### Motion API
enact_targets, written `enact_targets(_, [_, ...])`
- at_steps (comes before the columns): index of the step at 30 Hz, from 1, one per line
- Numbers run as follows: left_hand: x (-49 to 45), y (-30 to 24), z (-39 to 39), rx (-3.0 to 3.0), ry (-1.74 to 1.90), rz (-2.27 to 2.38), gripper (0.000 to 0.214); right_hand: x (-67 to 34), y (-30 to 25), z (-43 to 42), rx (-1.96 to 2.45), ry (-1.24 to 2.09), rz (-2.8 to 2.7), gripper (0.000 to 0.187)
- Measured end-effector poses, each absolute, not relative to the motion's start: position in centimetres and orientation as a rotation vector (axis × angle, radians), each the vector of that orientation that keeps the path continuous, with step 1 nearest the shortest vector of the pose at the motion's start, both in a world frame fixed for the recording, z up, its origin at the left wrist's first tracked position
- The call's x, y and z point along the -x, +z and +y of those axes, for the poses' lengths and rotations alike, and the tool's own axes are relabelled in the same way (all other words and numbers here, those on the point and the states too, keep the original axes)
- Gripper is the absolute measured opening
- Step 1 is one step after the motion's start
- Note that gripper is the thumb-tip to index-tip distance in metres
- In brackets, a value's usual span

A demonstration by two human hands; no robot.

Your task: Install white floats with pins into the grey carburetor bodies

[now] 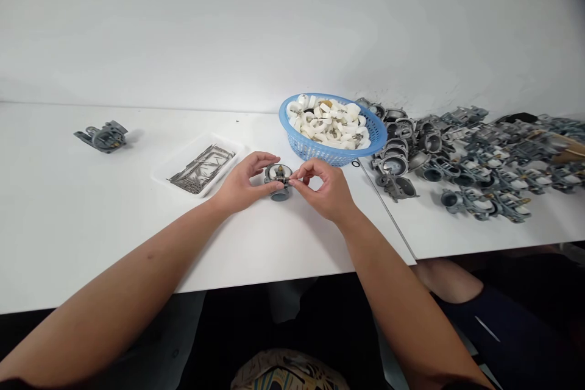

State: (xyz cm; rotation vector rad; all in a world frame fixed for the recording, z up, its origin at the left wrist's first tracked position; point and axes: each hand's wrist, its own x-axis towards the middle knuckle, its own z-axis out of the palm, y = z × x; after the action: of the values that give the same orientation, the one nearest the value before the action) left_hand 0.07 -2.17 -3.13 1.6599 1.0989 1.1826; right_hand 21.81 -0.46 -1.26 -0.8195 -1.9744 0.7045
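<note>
Carburetor body [279, 190] between left fingers [262, 161] and right fingers [304, 170]

Blue plastic basket [333, 155] heaped w/ white plastic floats [325, 122], prob. some metal bits mixed in. White tray [183, 155] of thin steel pins [201, 169] to its left. Big pile of die-cast carb bodies [475, 164] on right table, lone carb body [103, 137] far left. Small black O-ring [355, 163] by basket rim, on white table [91, 207].
</note>
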Motion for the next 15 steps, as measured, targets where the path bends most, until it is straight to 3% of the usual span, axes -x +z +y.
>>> enact_targets(9, [0.2, -2.46, -2.44, -1.693, 1.139, 1.186, 0.056, -21.52, -1.59, -0.49, 0.819, 0.628, -1.966, 0.011])
enact_targets(15, [0.4, -2.63, -2.31, -1.565, 1.091, 1.149, 0.067, -21.53, -1.56, -0.7, 0.814, 0.524, -2.035, 0.014])
